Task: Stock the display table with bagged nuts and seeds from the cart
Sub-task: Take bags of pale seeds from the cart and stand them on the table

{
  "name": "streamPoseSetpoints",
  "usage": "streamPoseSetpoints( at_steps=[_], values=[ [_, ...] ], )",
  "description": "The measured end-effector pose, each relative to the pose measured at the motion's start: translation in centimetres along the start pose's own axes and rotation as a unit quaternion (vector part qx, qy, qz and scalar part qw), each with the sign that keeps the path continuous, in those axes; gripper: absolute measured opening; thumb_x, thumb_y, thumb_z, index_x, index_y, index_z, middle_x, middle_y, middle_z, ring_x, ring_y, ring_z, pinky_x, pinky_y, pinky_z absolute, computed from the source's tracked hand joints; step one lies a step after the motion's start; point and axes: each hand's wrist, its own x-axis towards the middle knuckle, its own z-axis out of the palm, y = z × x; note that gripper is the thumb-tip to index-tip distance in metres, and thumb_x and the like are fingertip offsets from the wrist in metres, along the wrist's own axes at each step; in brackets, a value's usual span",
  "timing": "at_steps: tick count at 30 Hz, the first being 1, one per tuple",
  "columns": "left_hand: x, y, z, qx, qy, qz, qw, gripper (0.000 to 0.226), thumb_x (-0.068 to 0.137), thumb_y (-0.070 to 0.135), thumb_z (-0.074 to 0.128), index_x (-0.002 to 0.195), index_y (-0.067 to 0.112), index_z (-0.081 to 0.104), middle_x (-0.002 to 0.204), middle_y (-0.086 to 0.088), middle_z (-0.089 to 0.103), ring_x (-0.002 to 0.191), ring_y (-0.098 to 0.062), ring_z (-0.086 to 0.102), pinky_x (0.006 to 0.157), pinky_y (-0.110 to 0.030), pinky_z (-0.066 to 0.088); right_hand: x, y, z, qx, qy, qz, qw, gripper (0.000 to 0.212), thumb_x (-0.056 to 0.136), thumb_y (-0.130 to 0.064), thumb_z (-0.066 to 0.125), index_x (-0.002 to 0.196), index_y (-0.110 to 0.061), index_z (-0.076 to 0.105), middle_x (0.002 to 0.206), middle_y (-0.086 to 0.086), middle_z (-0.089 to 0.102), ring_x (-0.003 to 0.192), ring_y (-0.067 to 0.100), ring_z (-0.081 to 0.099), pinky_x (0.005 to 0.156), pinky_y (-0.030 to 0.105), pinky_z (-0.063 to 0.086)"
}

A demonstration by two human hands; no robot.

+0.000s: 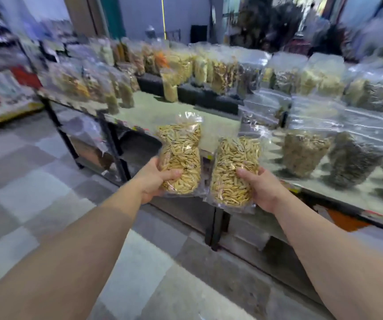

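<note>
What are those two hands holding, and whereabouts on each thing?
Each holds a clear bag of pale seeds by its lower half: left hand on the left bag, right hand on the right bag.

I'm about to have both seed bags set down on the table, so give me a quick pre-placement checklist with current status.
1. Left hand grips the left seed bag securely: ok, thumb across the front, fingers behind.
2. Right hand grips the right seed bag securely: ok, same hold.
3. Both bags upright and intact: ok, no seeds seen spilling.
4. Bare spot on the display table ahead of the bags: ok, a pale green patch shows between the rows.
5. Neighbouring dark seed bags at the right clear of the path: ok, apart from the held bags.
6. Bags already over the table edge: cannot tell, view is blurred.
</note>
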Motion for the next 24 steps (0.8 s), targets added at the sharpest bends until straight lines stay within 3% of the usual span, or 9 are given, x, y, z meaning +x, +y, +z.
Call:
streamPoseSetpoints(
  at_steps=[5, 8, 11, 14, 18, 22, 24],
  values=[
    [2.0, 0.9, -7.1, -0.048, 0.045, 0.02, 0.998, 0.113, 0.033, 0.039, 0.102, 0.132, 0.025, 0.05, 0.124, -0.004, 0.07, 0.109, -0.029, 0.069, 0.094, -0.066, 0.049, 6.1, -1.0, 7.2, -0.018, -0.039, 0.01, 0.999, 0.047, 0.086, -0.014, 0.071, 0.129, -0.009, 0.053, 0.109, 0.012, 0.074, 0.1, 0.03, 0.071, 0.088, 0.052, 0.056],
    [4.0, 1.2, -9.5, -0.073, 0.067, 0.026, 0.995, 0.105, 0.04, 0.03, 0.101, 0.131, 0.023, 0.049, 0.124, -0.004, 0.069, 0.11, -0.03, 0.069, 0.094, -0.065, 0.049, 10.0, -1.3, 10.2, -0.025, -0.062, 0.013, 0.998, 0.047, 0.088, -0.012, 0.069, 0.131, -0.008, 0.051, 0.116, 0.015, 0.071, 0.106, 0.033, 0.069, 0.091, 0.053, 0.055],
    [7.5, 1.4, -11.8, -0.088, 0.086, 0.043, 0.991, 0.105, 0.045, 0.022, 0.099, 0.136, 0.02, 0.047, 0.126, -0.006, 0.068, 0.111, -0.029, 0.068, 0.094, -0.062, 0.052, 14.5, -1.8, 12.5, -0.038, -0.092, 0.014, 0.995, 0.038, 0.09, -0.01, 0.067, 0.125, -0.009, 0.054, 0.114, 0.015, 0.072, 0.103, 0.032, 0.07, 0.08, 0.048, 0.059],
    [11.8, 2.2, -13.9, -0.101, 0.11, 0.06, 0.987, 0.103, 0.049, 0.017, 0.094, 0.139, 0.015, 0.045, 0.126, -0.008, 0.067, 0.113, -0.028, 0.066, 0.1, -0.054, 0.051, 19.7, -2.6, 14.3, -0.052, -0.106, 0.001, 0.993, 0.027, 0.09, -0.008, 0.067, 0.115, -0.013, 0.058, 0.102, 0.011, 0.075, 0.088, 0.025, 0.074, 0.068, 0.04, 0.06],
    [17.9, 4.0, -16.4, -0.144, 0.119, 0.043, 0.982, 0.124, 0.028, 0.025, 0.102, 0.138, 0.017, 0.045, 0.125, -0.01, 0.068, 0.114, -0.031, 0.066, 0.099, -0.057, 0.05, 27.0, -4.2, 16.4, -0.058, -0.1, 0.009, 0.993, 0.031, 0.087, -0.006, 0.069, 0.116, -0.01, 0.057, 0.106, 0.013, 0.073, 0.093, 0.028, 0.072, 0.077, 0.04, 0.057],
    [23.3, 5.8, -18.8, -0.169, 0.137, 0.032, 0.975, 0.098, 0.051, 0.013, 0.09, 0.138, 0.018, 0.045, 0.125, -0.011, 0.068, 0.114, -0.031, 0.065, 0.098, -0.055, 0.051, 34.0, -6.4, 18.8, -0.083, -0.091, -0.005, 0.992, 0.057, 0.075, -0.014, 0.078, 0.125, -0.007, 0.053, 0.114, 0.013, 0.069, 0.107, 0.032, 0.064, 0.1, 0.049, 0.048],
    [25.5, 6.5, -20.1, -0.163, 0.134, 0.024, 0.977, 0.091, 0.055, 0.013, 0.087, 0.136, 0.019, 0.046, 0.125, -0.01, 0.068, 0.113, -0.03, 0.065, 0.098, -0.055, 0.051, 37.1, -6.9, 19.9, -0.092, -0.093, -0.011, 0.991, 0.039, 0.08, -0.011, 0.075, 0.116, -0.009, 0.058, 0.104, 0.01, 0.071, 0.1, 0.029, 0.065, 0.098, 0.047, 0.048]
  ],
)
